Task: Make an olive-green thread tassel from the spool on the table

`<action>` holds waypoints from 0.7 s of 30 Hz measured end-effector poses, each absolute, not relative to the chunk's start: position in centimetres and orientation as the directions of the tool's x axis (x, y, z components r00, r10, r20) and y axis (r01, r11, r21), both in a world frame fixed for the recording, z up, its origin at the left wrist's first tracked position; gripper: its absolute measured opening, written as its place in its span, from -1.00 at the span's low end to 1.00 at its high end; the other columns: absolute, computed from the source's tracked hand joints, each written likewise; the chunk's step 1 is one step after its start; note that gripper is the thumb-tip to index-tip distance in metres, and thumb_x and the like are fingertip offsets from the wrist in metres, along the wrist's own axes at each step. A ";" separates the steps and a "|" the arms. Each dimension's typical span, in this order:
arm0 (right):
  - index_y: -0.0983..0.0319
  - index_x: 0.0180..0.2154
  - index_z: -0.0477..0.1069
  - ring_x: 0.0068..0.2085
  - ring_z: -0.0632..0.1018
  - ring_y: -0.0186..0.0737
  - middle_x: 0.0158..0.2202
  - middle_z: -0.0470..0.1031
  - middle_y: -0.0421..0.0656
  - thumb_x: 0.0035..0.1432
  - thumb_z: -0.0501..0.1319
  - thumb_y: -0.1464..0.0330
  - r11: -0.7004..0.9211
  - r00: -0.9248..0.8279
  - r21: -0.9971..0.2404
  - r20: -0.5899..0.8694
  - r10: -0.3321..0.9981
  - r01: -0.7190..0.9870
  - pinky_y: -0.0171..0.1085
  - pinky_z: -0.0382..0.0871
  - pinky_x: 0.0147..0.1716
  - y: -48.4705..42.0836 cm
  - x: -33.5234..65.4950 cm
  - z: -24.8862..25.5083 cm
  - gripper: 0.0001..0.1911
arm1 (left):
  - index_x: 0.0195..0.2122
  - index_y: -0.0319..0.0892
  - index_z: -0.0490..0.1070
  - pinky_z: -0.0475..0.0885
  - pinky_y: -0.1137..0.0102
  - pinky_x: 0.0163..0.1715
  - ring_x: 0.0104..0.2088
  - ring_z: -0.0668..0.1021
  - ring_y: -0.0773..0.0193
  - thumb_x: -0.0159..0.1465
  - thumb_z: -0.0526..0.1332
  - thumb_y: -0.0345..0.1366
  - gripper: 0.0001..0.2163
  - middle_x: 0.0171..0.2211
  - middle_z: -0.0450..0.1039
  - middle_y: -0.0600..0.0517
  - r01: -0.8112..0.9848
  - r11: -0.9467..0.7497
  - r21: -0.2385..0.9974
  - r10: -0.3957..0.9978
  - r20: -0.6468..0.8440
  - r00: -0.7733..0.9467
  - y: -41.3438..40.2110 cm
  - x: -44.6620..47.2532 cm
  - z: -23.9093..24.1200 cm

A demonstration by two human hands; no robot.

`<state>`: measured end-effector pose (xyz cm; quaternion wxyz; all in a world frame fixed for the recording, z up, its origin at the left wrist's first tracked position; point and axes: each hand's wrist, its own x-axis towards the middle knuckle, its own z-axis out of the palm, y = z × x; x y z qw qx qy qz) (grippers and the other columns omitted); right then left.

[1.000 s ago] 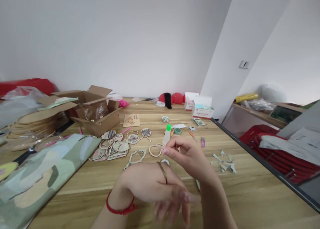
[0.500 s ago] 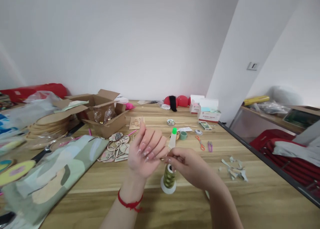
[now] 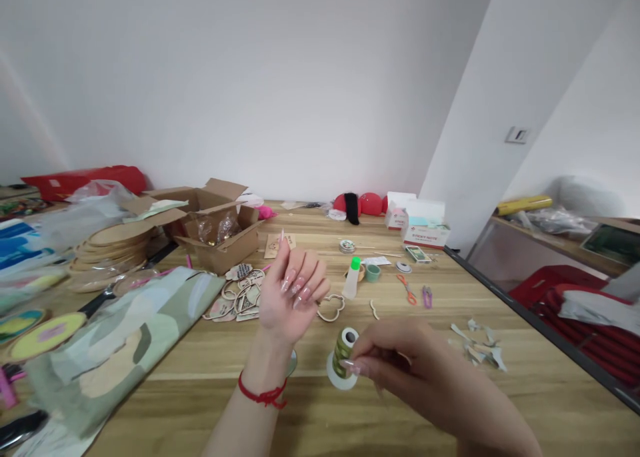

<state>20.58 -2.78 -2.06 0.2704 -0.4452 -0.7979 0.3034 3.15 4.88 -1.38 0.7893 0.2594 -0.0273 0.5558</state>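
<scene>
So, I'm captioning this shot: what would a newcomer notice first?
Probably the left hand, raised mid-view, with a red bracelet at its wrist. Just right of it stands a spool of green thread, the right hand partly in front of it. Farther back, a bright green cap tops a pale bottle.

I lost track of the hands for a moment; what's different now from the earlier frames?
The left hand, low and palm down at first, has risen and turned its palm into view. The right hand, up close by it half a second ago, has dropped down and right, beside the thread spool. No clear grasp or release shows. The spool, green-capped bottle and orange scissors stayed put.
</scene>
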 end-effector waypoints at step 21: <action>0.19 -0.42 0.44 -0.39 0.36 -0.23 -0.45 0.39 -0.17 0.28 0.17 0.28 0.536 -0.151 -0.667 0.546 0.824 0.518 -0.24 0.22 -0.38 0.6 21.8 -3.1 -0.77 | -0.41 -0.22 0.43 0.37 0.45 -0.54 -0.49 0.50 0.28 0.29 -0.29 0.26 -0.28 -0.49 0.47 -0.05 0.016 -0.151 0.988 0.685 0.093 0.722 5.2 4.1 -3.3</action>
